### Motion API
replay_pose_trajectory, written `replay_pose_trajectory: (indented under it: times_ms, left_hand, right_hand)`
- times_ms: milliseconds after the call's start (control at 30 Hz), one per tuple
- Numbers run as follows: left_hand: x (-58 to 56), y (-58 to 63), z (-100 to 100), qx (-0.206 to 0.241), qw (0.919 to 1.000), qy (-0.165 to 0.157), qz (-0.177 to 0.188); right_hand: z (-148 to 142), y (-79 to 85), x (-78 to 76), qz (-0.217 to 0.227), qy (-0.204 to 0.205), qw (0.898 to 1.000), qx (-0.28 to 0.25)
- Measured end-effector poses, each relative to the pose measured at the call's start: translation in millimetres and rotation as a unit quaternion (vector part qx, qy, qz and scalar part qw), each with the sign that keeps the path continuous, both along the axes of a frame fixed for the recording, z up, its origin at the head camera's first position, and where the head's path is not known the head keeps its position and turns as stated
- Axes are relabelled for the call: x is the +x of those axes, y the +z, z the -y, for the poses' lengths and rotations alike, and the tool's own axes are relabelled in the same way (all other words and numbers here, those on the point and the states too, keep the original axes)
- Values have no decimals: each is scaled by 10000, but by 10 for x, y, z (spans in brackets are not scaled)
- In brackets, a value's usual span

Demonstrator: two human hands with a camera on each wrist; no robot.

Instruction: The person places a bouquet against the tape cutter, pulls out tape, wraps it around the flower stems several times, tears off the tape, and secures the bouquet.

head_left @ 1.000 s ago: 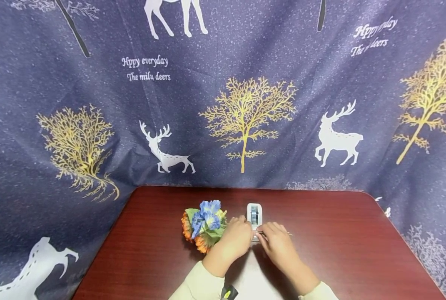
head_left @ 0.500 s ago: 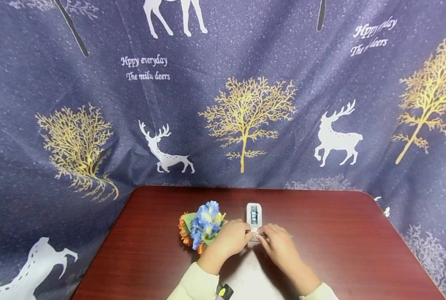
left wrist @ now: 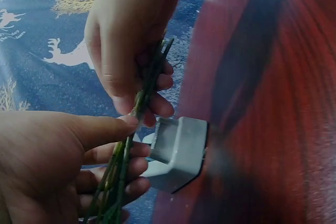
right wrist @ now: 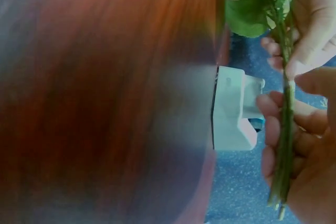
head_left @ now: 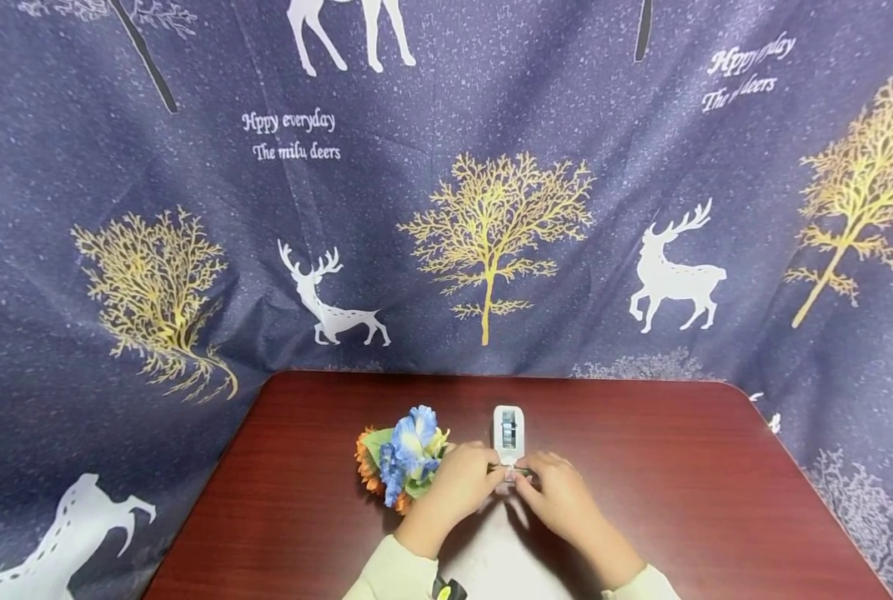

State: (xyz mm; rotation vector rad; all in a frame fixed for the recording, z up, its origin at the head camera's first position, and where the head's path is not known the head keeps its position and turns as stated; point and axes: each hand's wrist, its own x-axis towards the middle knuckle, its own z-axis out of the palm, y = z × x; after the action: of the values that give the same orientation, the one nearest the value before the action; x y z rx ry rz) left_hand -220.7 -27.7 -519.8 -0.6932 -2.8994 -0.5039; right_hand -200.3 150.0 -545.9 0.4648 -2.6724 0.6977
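Left hand point(head_left: 457, 479): thumb and fingers clamped round the stems point(right wrist: 285, 140), just right of the flowers.
Right hand point(head_left: 562, 492): gripping the stems toward their bare ends, thumb tip close beside the left thumb's.
Stems: a green bundle running left to right across both hands; a pale patch between the thumbs, too blurred to identify.
Flowers point(head_left: 408, 454): blue and orange with leaves, left of the left hand.
Dispenser point(right wrist: 231, 111): white, upright on the table point(head_left: 664, 467), just far of the hands.
Cloth point(head_left: 371, 183): blue, with deer and trees, beyond the table's far edge.
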Motion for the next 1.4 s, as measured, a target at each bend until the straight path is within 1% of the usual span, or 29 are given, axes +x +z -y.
replay_pose_trajectory:
  times_ms: [167,267,400,500,700,800,900,1100,1200,1400]
  left_hand:
    - [14,-91,-15,111,9994,86,-321]
    - [22,-127,-28,217,9988,128,-419]
    - [33,-158,-39,235,9979,147,-589]
    - [45,-168,-43,241,9975,159,-648]
    - [74,-196,-33,346,9970,113,-690]
    - [97,-197,-22,391,9968,68,-691]
    - [120,-201,-14,414,9969,5,-676]
    - [176,-211,10,356,9963,-71,-782]
    - [196,-216,19,298,9966,-106,-765]
    - [236,-212,29,228,9978,-248,-571]
  right_hand:
    - [8,10,-15,389,47,9992,-78]
    - [8,2,-21,415,61,9991,-104]
    - [3,-6,-22,363,63,9992,-147]
    - [0,-3,-15,422,48,9990,-171]
    - [-8,-24,2,397,20,9991,-133]
    - [-16,-48,4,393,71,9990,-186]
    - [-24,-55,18,399,172,9987,-258]
    - [-32,-44,63,222,418,9984,-295]
    - [-40,-33,83,310,503,9977,-343]
    - [-79,2,131,514,827,9947,-344]
